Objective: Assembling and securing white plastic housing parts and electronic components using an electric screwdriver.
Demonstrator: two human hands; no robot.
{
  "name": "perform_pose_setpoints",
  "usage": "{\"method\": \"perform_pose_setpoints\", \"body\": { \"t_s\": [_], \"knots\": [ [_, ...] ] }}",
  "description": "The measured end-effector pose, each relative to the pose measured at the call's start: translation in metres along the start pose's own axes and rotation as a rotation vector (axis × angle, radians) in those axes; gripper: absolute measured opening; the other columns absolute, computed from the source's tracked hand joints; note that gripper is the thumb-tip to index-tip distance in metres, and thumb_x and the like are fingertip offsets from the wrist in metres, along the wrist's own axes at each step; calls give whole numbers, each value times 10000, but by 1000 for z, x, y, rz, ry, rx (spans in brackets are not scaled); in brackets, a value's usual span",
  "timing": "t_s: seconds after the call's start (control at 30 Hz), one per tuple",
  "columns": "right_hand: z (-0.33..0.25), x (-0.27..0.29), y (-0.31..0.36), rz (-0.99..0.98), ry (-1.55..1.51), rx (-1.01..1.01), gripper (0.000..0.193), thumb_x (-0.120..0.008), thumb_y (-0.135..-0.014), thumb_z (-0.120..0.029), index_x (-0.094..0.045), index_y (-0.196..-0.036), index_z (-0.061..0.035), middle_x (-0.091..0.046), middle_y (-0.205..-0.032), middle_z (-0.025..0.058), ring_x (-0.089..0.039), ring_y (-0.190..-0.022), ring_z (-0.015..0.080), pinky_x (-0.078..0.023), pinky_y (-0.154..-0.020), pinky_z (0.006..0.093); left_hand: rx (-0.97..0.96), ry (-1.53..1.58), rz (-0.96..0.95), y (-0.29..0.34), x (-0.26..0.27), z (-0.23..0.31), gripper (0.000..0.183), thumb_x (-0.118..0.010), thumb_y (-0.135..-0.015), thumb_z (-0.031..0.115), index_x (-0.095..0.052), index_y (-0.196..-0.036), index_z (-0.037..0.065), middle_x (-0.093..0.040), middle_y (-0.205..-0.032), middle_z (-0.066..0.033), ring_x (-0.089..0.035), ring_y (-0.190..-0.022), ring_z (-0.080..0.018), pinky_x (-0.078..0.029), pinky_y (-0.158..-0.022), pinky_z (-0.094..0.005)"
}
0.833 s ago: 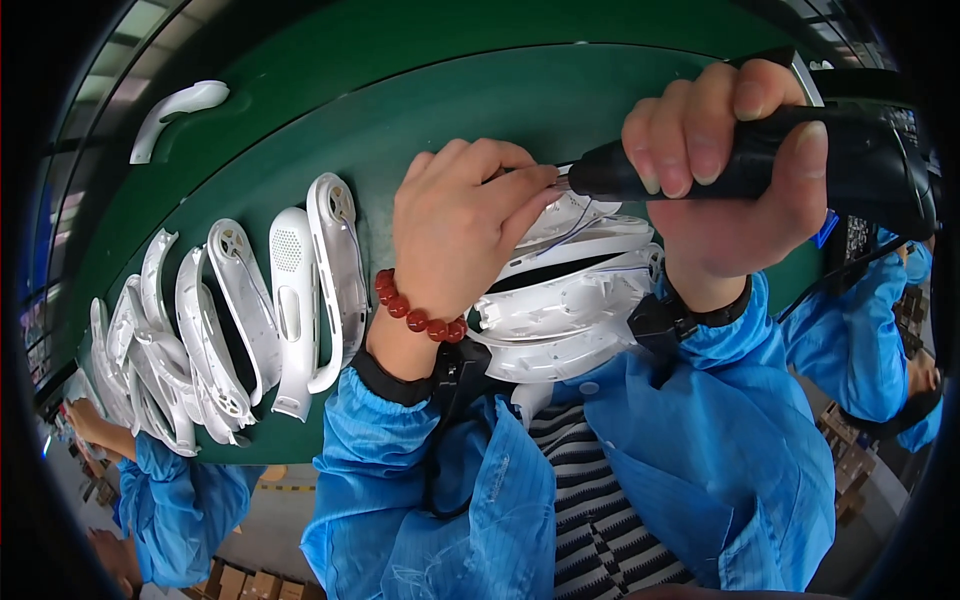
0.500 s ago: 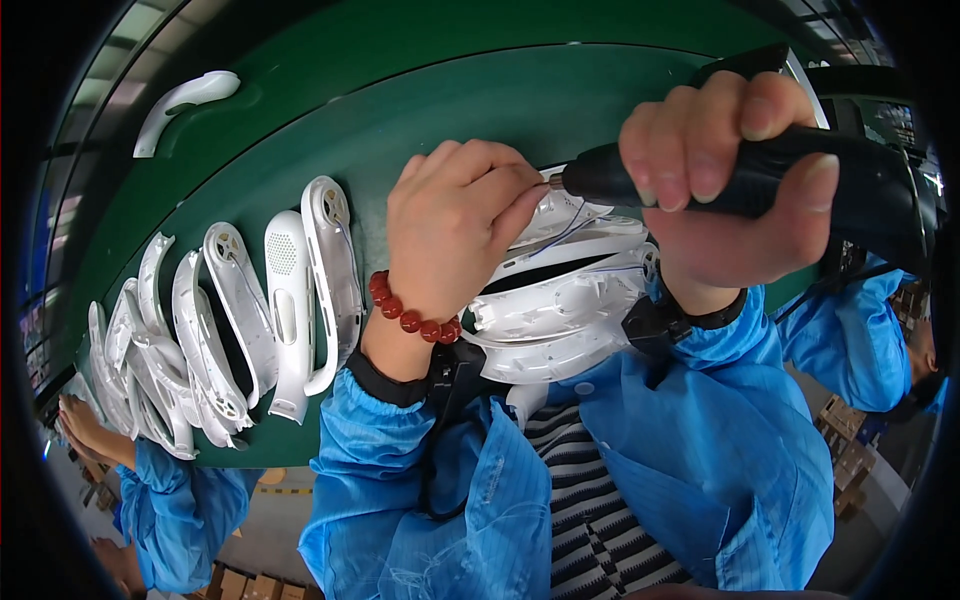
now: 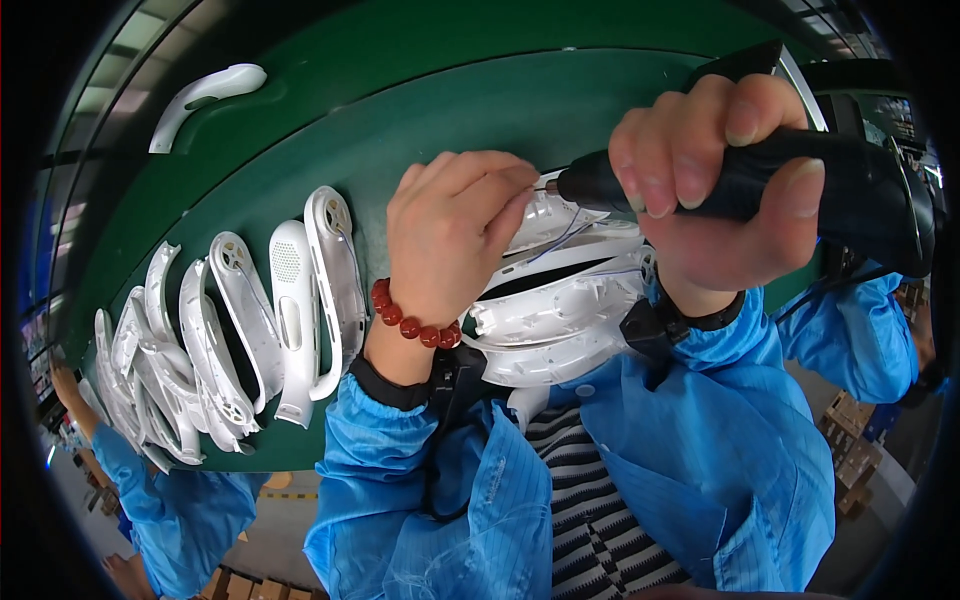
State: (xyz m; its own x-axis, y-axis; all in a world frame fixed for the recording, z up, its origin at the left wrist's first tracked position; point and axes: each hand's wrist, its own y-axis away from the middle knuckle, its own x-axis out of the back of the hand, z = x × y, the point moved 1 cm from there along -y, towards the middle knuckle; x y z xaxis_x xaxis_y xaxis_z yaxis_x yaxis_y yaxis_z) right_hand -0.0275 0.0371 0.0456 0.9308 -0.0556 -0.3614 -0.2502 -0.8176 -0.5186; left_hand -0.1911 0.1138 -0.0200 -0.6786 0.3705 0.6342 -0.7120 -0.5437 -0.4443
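Observation:
My right hand (image 3: pixel 720 190) is wrapped round a black electric screwdriver (image 3: pixel 770 165), which lies nearly level with its bit pointing left. Close to that tip, my left hand (image 3: pixel 450 210) has its thumb and fingers pinched together. Whatever sits in the pinch is too small or hidden to make out. Beneath both hands lie several curved white plastic housings (image 3: pixel 560 305) in a stack near my body. Thin blue wires run along the upper one, and my left hand covers part of it.
More white curved housings (image 3: pixel 235 300) stand in a row on the green table (image 3: pixel 420 110) to the left, some with round grilles. A single white piece (image 3: pixel 205 95) lies at the far left. Co-workers in blue sleeves (image 3: pixel 190 510) are on both sides.
My hands stay nearly in place, with the screwdriver shifted very slightly left. At the far left, a co-worker's hand has moved up and away from the housings there.

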Motion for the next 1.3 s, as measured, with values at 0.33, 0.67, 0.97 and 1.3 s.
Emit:
{"method": "perform_pose_setpoints", "body": {
  "t_s": [0.33,0.67,0.97,1.3],
  "knots": [
    [4,-1,1,-60,-11,39,419,-421,-972,-488,-482,-1081,-88,-498,-766,33,-485,-593,149,-419,-595,327,39,24,61,0,0,0,82,-755,-709,107,-695,-766,102,-687,-820,35,-606,-757,-170,-397,-665,-319],
    [7,-4,3,-3,8,7,406,-457,-971,-470,-478,-1076,-79,-503,-749,40,-499,-594,155,-427,-584,332,16,18,48,-1,-2,-2,86,-760,-699,113,-688,-746,107,-686,-816,44,-608,-769,-169,-394,-664,-321],
    [4,-4,3,76,147,-13,379,-431,-979,-458,-467,-1034,-85,-486,-728,34,-463,-571,150,-410,-566,327,18,-9,-26,2,-2,-3,252,-766,-718,250,-703,-917,110,-695,-909,20,-626,-785,-185,-448,-665,-320],
    [10,8,2,137,72,-44,222,-509,-951,-206,-468,-918,9,-551,-632,119,-517,-527,175,-465,-510,317,45,19,-104,0,-1,-2,307,-804,-685,208,-708,-935,58,-706,-930,-63,-653,-794,-255,-514,-695,-334]
  ]
}}
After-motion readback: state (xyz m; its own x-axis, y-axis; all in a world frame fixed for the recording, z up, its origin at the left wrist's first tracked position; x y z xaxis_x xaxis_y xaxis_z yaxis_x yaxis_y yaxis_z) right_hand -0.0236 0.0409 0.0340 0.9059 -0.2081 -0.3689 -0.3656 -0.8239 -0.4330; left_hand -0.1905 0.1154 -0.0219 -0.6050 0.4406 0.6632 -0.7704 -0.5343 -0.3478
